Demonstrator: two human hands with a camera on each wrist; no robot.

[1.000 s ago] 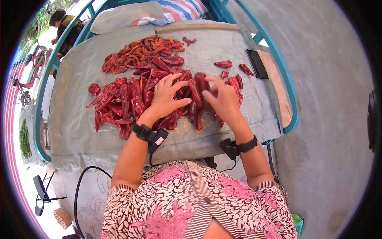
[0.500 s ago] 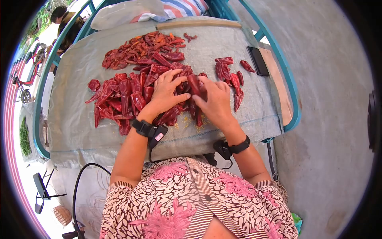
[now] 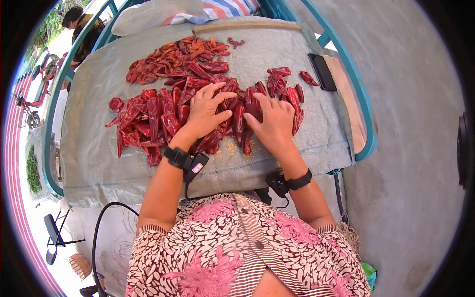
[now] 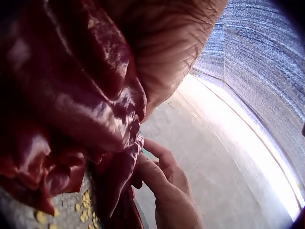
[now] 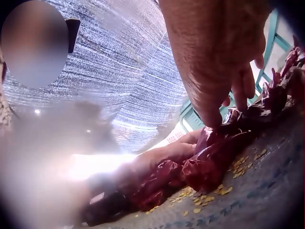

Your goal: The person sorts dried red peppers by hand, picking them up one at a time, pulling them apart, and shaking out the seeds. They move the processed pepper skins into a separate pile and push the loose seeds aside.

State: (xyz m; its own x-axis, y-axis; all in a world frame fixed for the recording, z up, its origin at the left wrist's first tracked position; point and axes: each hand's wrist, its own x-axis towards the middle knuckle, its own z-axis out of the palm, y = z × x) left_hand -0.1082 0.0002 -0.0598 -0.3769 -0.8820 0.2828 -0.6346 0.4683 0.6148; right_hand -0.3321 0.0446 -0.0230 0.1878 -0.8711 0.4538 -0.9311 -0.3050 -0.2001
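Observation:
In the head view, a pile of dried red chili peppers (image 3: 141, 123) lies on a grey woven sheet (image 3: 277, 163). My left hand (image 3: 203, 111) rests over the pile's right half, fingers spread and thumb pointing right. Facing it, my right hand (image 3: 274, 121) touches the peppers at the pile's right end, its fingers extended forward over a chili pepper (image 3: 252, 101) and its thumb beside another. Glossy peppers (image 4: 81, 105) lie close under the left hand in the left wrist view. The right wrist view has the right fingers reaching down to the peppers (image 5: 205, 167).
Smaller dried chilies (image 3: 173, 59) are heaped behind the pile. A few peppers (image 3: 297, 106) lie right of the right hand, and a black phone (image 3: 322, 72) sits near the right edge. Yellow seeds (image 3: 230, 148) are scattered in front. Teal rails (image 3: 363, 114) frame the surface.
My right hand shifted left into the pile's right end, bringing a chili pepper close to the left hand, then eased back slightly with fingers straighter. The left hand stays nearly in place.

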